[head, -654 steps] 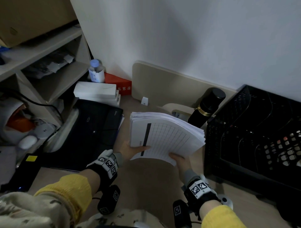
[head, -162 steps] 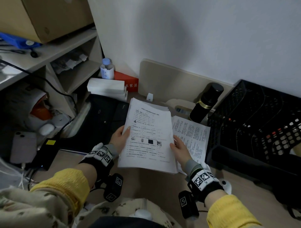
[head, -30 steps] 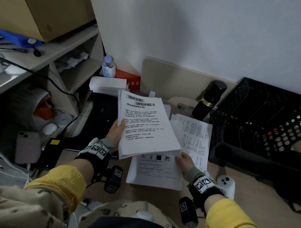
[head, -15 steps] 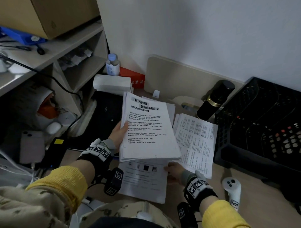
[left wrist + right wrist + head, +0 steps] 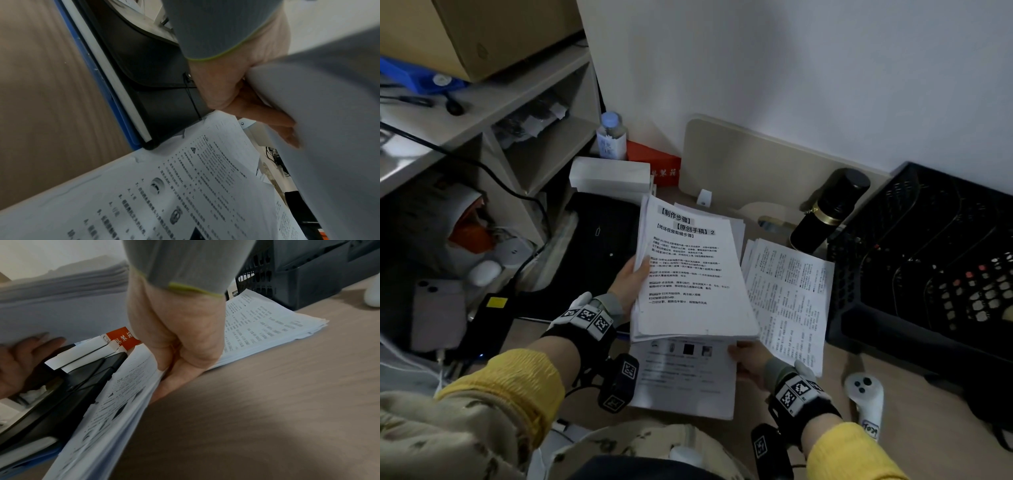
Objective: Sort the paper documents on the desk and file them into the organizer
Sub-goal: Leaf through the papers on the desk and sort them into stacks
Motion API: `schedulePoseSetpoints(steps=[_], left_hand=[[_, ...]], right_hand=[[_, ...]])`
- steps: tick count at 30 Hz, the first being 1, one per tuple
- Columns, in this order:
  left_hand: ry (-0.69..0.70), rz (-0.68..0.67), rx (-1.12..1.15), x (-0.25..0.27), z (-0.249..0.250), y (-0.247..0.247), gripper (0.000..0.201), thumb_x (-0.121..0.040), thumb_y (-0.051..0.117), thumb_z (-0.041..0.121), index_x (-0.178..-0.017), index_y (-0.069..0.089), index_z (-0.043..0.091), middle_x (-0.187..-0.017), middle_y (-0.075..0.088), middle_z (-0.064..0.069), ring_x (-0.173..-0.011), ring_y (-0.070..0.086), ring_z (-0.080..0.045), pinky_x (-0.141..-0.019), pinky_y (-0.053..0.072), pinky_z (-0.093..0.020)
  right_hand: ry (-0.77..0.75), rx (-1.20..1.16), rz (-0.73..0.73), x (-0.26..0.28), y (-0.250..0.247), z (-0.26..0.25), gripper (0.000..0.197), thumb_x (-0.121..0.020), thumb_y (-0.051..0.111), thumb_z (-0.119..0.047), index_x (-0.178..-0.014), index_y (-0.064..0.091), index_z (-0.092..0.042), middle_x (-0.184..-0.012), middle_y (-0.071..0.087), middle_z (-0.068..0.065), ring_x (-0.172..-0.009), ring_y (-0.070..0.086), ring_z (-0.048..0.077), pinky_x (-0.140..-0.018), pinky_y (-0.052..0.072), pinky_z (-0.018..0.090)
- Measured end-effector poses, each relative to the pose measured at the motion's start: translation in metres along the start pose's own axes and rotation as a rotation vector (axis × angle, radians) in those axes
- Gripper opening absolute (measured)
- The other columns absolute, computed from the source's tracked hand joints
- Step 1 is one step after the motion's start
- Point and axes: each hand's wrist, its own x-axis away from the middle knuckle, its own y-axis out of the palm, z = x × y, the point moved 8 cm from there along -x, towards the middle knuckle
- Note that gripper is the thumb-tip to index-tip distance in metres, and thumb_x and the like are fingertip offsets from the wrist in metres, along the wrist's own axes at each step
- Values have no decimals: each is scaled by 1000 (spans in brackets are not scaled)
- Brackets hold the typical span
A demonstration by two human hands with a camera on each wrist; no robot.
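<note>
My left hand grips the left edge of a thick paper stack, thumb on the top page and fingers beneath, held above the desk. In the left wrist view the left hand curls under that paper stack. My right hand pinches a thinner sheaf with small pictures, which juts out below the stack. In the right wrist view the right hand has its thumb on the sheaf and its fingers under it. A pile of printed sheets lies on the desk beside the black mesh organizer.
A black flask stands behind the printed pile. A white controller lies at the front right. Left of the papers lie a black folder, white boxes, a small bottle, a phone and a shelf unit.
My right hand has drawn the picture sheaf out from under the thick stack, down and toward me. The left hand still holds the stack up in about the same place.
</note>
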Motion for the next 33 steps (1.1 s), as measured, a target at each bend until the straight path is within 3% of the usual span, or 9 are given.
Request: schedulePoseSetpoints(steps=[6, 12, 15, 17, 19, 22, 25, 28, 33], left_hand=[[0, -10, -21, 0, 0, 0, 41, -98, 46, 31, -137, 43, 20, -128, 60, -16, -107, 63, -33, -89, 53, -48], [-5, -4, -8, 3, -1, 2, 39, -98, 45, 31, -137, 42, 22, -117, 63, -10, -94, 66, -25, -75, 59, -39], [-14, 1, 0, 4, -3, 2, 35, -98, 45, 30, -133, 45, 23, -115, 63, -11, -92, 66, -25, -78, 56, -41], [-25, 7, -9, 4, -4, 2, 33, -98, 45, 30, -130, 46, 24, -107, 66, -7, -88, 66, -23, -69, 60, -37], [-34, 8, -14, 4, -4, 2, 34, -98, 45, 31, -131, 45, 22, -102, 66, -4, -86, 66, -23, -62, 61, -32], [-31, 12, -24, 5, -3, 3, 33, -99, 45, 30, -131, 45, 22, -100, 66, -2, -85, 66, -21, -62, 61, -31], [-23, 1, -49, 5, -1, 5, 39, -98, 45, 29, -136, 42, 19, -110, 64, -8, -87, 65, -22, -70, 57, -37], [-28, -40, -74, 6, -2, 11, 40, -98, 45, 28, -137, 42, 19, -108, 64, -7, -89, 65, -24, -77, 55, -40], [-33, -76, -99, 10, -8, 23, 29, -98, 46, 27, -127, 46, 21, -104, 65, -5, -88, 65, -22, -82, 55, -42]], right_hand=[[-6, -2, 47, -3, -12, 1, 21, -95, 48, -8, -113, 57, -3, -106, 66, 16, -95, 65, 31, -84, 55, 45], [5, -50, 20, -2, -7, 1, 17, -95, 49, -7, -110, 57, -6, -102, 67, 11, -96, 64, 29, -81, 55, 43], [9, -48, -2, -1, -2, 3, 11, -95, 49, -9, -103, 56, -12, -96, 67, 6, -90, 64, 24, -73, 56, 40], [10, -6, 0, 2, 0, 2, 7, -95, 51, -13, -99, 56, -15, -92, 66, 5, -83, 64, 21, -68, 56, 35], [-30, 61, 41, 0, -5, -2, 10, -94, 53, -20, -101, 58, -15, -93, 65, 5, -81, 62, 18, -74, 55, 35], [-163, 184, 158, -10, -25, -12, 31, -90, 54, -31, -117, 54, -15, -116, 59, -1, -104, 58, 24, -95, 48, 43], [-190, 1, 263, -1, -44, -24, 28, -99, 40, -27, -120, 49, -10, -120, 54, 2, -108, 54, 27, -96, 46, 41], [-158, -242, 209, 5, -45, -34, 36, -103, 28, -32, -127, 46, -14, -119, 57, 7, -108, 55, 25, -96, 45, 39], [-264, -110, 93, 19, -24, -59, 45, -100, 29, -43, -140, 37, -24, -144, 42, -2, -132, 40, 21, -108, 32, 39]])
